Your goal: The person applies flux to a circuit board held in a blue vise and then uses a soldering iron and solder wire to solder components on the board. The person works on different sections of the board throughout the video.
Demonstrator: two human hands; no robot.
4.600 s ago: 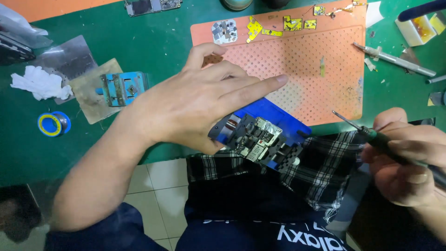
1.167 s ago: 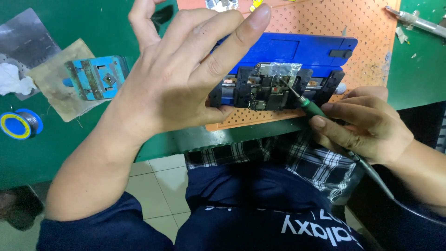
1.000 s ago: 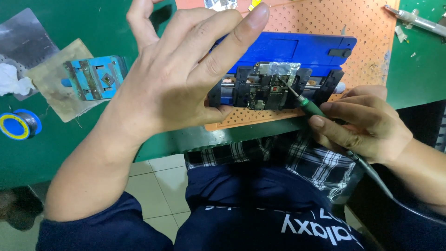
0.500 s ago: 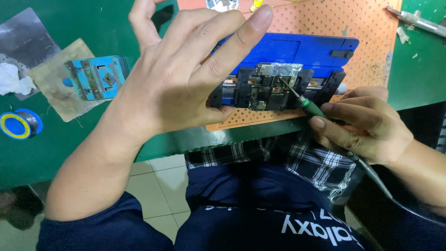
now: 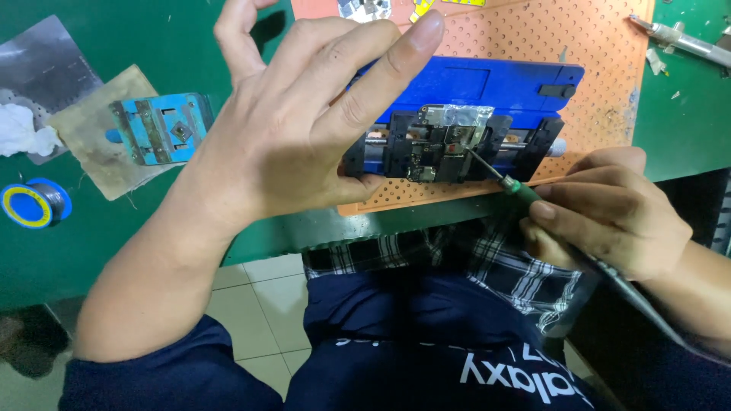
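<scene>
A blue board holder (image 5: 487,80) with black clamps lies on an orange perforated mat (image 5: 533,34) near the table's front edge. A small circuit board (image 5: 438,141) is clamped in it. My left hand (image 5: 289,144) hovers over the holder's left end with fingers spread and raised, and its thumb rests against the left clamp. My right hand (image 5: 609,213), off the table's edge at the right, grips a green-handled iron (image 5: 518,189). The thin tip of the iron touches the board's right side, and its cable runs off to the lower right.
On the green table (image 5: 685,114) at the left lie a small blue jig (image 5: 161,128) on a worn cloth, a solder spool (image 5: 34,204), a white wad (image 5: 23,129) and a metal stencil (image 5: 46,65). A metal tool (image 5: 678,36) lies at the top right.
Since the earliest frame the holder has come from the table's edge onto the mat, my left hand has lifted its fingers, and the iron's tip has reached the board. The last second shows almost no movement.
</scene>
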